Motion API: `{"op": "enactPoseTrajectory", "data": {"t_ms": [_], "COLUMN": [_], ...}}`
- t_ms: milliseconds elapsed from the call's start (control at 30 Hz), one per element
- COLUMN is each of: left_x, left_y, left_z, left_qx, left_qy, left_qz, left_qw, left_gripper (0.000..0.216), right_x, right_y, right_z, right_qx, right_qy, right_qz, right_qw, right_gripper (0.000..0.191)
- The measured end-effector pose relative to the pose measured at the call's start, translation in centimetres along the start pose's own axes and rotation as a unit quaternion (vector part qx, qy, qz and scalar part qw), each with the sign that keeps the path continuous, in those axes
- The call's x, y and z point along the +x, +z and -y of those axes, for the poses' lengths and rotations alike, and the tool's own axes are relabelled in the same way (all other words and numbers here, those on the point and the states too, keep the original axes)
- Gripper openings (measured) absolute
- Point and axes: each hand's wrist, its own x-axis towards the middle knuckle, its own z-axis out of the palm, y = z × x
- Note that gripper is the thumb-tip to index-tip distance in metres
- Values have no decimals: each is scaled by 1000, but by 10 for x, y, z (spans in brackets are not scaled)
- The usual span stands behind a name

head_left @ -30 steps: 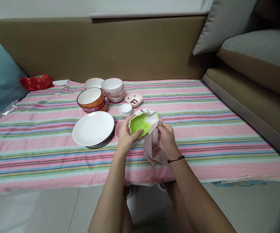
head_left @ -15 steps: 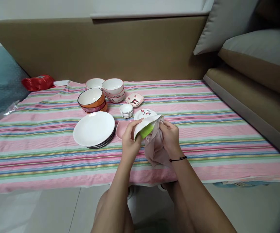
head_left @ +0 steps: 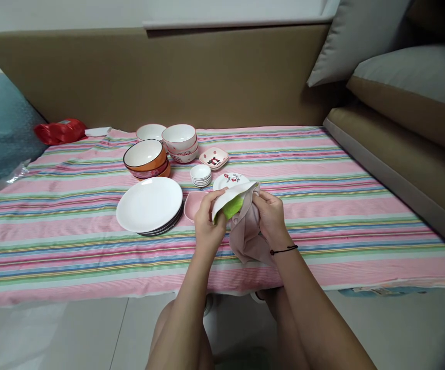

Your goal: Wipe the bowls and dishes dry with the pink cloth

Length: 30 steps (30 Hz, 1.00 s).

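My left hand [head_left: 210, 221] grips a small dish [head_left: 233, 206], white on one side and bright green on the other, by its left edge. It is held tilted above the striped cloth. At the dish's right edge, my right hand [head_left: 270, 213] is closed on a pale pink cloth [head_left: 247, 239] that wraps over the rim and hangs below. The right fingertips are partly hidden by the cloth. Just behind the held dish lies a white plate with red flowers [head_left: 230, 180]. A pink dish [head_left: 193, 204] sits to the left, partly covered by my left hand.
A stack of white plates [head_left: 148, 204] stands left of my hands. Beyond are orange bowls [head_left: 147, 156], white bowls with pink rims [head_left: 179, 137], small white bowls [head_left: 200, 174] and a patterned dish [head_left: 213, 157]. A red bundle [head_left: 60, 131] lies far left; cushions [head_left: 411, 97] are at right.
Both hands, the dish and the cloth have shifted only very slightly. The grips look the same, and the other dishes have stayed in place.
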Motion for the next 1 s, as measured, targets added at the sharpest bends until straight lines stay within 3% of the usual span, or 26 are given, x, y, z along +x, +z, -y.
{"op": "enactPoseTrajectory", "data": {"t_ms": [167,333,467,667,867,1000], "left_x": [0,3,5,7,8,6], "left_y": [1,1,1,1,0,1], "left_z": [2,-1,-2,2,-1,0], "left_qx": [-17,-2,3,-8,-4,-21], "left_qy": [12,18,24,11,10,15], "left_qz": [4,-16,-20,-20,-7,7], "left_qw": [1000,1000,999,1000,1000,1000], "left_gripper": [48,44,42,40,41,43], "right_x": [1,0,1,3,0,-1], "right_y": [-1,-3,-4,-5,0,-1], "right_z": [-2,-3,-4,-5,2,2], "right_qx": [-50,-138,-150,-86,-3,-35], "right_qy": [-33,-100,-118,-76,-9,-16], "right_qz": [2,9,6,48,50,35], "right_qw": [998,985,982,992,999,999], "right_gripper": [24,33,36,33,27,23]}}
